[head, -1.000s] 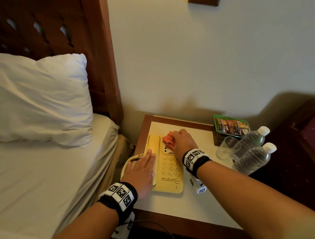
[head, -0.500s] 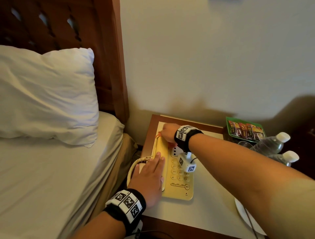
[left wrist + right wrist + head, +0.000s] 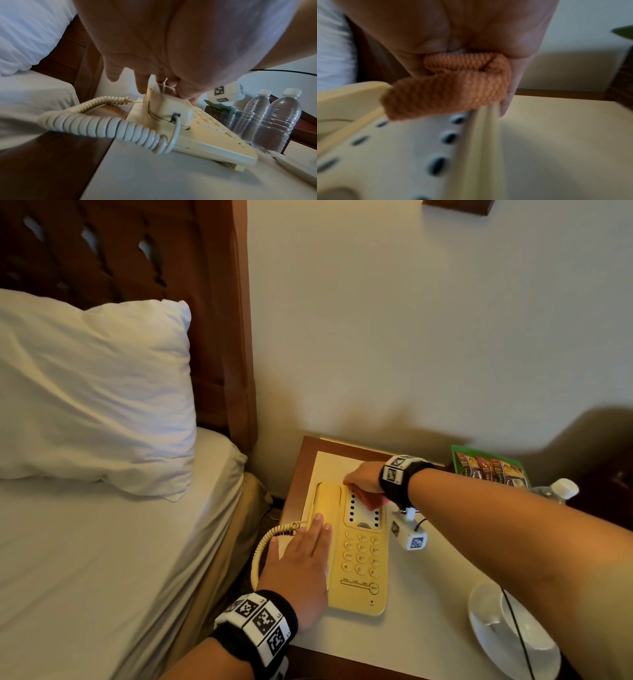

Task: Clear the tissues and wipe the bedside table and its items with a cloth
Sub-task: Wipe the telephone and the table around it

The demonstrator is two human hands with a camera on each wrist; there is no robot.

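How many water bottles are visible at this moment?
2. Both stand side by side at the bedside table's right edge: one bottle beside the glass, the other bottle nearer the camera. The head view shows one cap only.

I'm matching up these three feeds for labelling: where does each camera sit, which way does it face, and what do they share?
Head: worn on the head, looking down at the bedside table; both forearms, left hand, right hand.
Left wrist: under the left palm, facing along the fingers resting on the handset.
Right wrist: under the right hand, facing the cloth it grips.
Shared: all show the telephone.
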